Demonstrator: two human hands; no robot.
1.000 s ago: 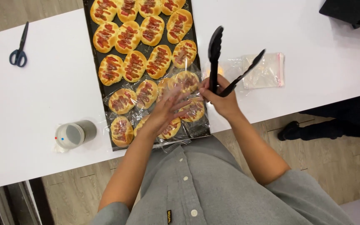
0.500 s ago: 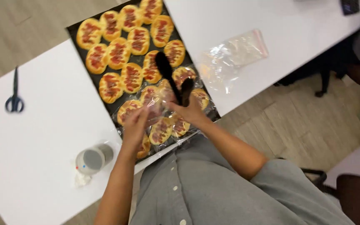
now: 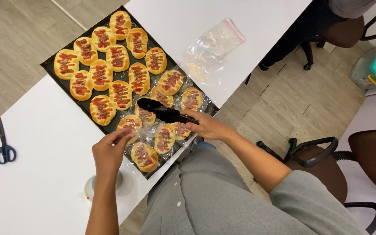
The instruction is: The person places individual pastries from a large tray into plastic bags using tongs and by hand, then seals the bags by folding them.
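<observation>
- Here the right hand [image 3: 205, 126] is clenched around the handles of the black plastic tongs [image 3: 162, 112], whose long axis runs leftward across the near end of the dark baking tray [image 3: 48, 66], tips pressed together over a bagged bun.
- The left hand [image 3: 109, 150] sits nearer the tray's near edge, fingers pinching the clear wrapper of an oval glazed bun with red topping [image 3: 129, 124]; the arm reaches forward over the white tabletop [image 3: 44, 130].

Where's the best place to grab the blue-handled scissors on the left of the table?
Take the scissors by the blue finger loops, coming from above on the near side. They lie flat and closed on the white table, blades pointing away, with bare surface around the loops.
</observation>
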